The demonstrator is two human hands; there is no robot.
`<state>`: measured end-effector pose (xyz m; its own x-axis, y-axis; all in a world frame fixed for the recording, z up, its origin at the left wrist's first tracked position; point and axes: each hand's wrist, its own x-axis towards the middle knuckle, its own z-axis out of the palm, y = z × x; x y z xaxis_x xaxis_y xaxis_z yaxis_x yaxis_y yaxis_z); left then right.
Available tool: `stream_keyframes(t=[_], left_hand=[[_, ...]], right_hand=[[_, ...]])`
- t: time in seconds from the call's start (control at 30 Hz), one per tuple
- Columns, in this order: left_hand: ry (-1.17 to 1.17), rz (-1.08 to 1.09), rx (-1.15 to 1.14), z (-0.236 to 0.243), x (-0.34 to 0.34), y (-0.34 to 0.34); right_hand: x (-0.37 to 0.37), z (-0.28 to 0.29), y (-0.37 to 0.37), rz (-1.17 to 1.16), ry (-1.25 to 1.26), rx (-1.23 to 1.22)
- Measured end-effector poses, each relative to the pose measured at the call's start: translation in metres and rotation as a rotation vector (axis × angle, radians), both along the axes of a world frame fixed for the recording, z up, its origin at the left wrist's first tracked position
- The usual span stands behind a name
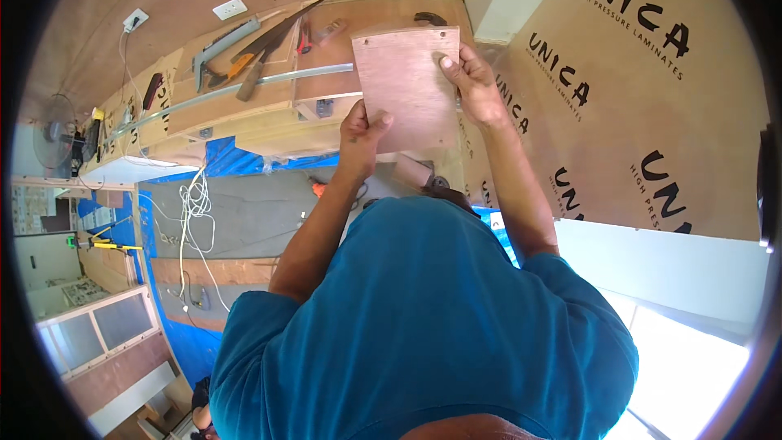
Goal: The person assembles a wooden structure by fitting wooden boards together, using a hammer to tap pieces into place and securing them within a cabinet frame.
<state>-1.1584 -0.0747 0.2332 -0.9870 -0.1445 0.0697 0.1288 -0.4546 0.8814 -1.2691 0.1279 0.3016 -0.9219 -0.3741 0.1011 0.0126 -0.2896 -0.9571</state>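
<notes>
A thin plywood panel (407, 94), roughly rectangular with dark holes near its corners, is held up in front of me above the bench edge. My left hand (363, 137) grips its lower left edge, the thumb lying on the face. My right hand (475, 85) clasps the upper right edge, its thumb also pressed on the face. The fingers of both hands pass behind the panel and are partly hidden. Behind the panel's left side runs a long metal strip (244, 87) along the wooden bench (186, 114).
Hand saws (281, 33), a grey caulking gun (224, 47) and red-handled pliers (305, 37) lie on the bench. Printed brown laminate sheets (603, 106) stand at the right. White cables (195, 204) trail over the grey floor covering. A fan (59, 132) stands far left.
</notes>
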Motion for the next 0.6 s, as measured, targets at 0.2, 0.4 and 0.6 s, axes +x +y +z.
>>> stream_keyframes(t=[0.2,0.4,0.6], left_hand=[[0.02,0.019,-0.039,0.004,-0.021,0.01],[0.016,0.042,0.064,0.001,-0.043,0.042],[-0.04,0.152,0.152,-0.015,-0.063,0.076]], right_hand=[[-0.012,0.005,0.012,-0.006,0.063,-0.011],[-0.052,0.007,0.023,0.032,0.072,-0.045],[-0.097,-0.002,0.034,0.138,0.031,-0.047]])
